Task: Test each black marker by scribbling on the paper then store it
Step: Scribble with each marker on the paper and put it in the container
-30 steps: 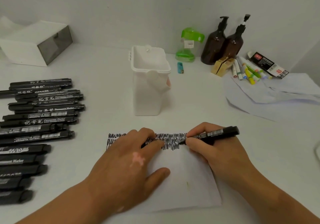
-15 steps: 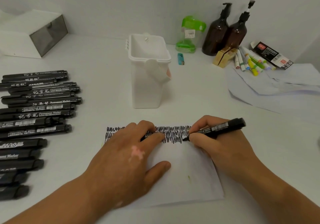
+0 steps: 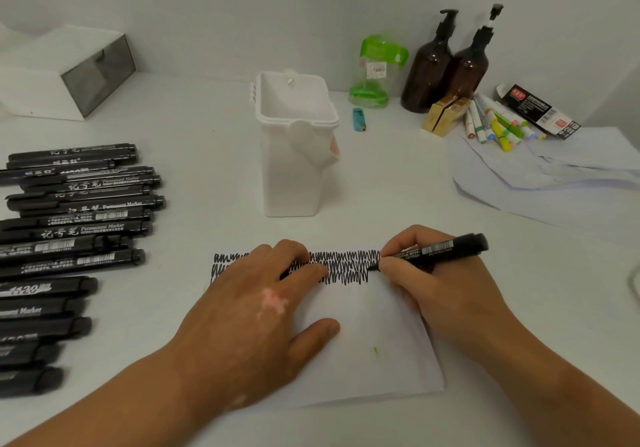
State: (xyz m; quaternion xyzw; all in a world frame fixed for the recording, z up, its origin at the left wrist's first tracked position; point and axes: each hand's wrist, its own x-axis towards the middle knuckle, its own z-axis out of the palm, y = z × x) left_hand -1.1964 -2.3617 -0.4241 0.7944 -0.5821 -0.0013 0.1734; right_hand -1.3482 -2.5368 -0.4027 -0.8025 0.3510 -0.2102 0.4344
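A white sheet of paper [image 3: 374, 336] lies on the table in front of me, with a band of black scribbles [image 3: 346, 266] along its top edge. My left hand [image 3: 256, 304] lies flat on the paper, fingers spread, and appears to have a black cap tucked under its fingertips. My right hand [image 3: 436, 284] grips a black marker [image 3: 440, 249] with its tip touching the paper at the right end of the scribbles. Several capped black markers [image 3: 79, 211] lie in a stack at the left. A tall white holder [image 3: 294, 149] stands behind the paper and looks empty.
A white box with a grey drawer [image 3: 65, 76] sits far left. At the back stand a green-lidded bottle [image 3: 377, 69], two brown pump bottles [image 3: 446, 62], a blue lighter [image 3: 358, 124], coloured markers [image 3: 495, 128], a black marker carton [image 3: 540, 111] and loose papers [image 3: 554, 176].
The scribble band has grown to the right as my right hand moved the marker tip rightward along the paper's top edge. My left hand stayed pressed on the paper.
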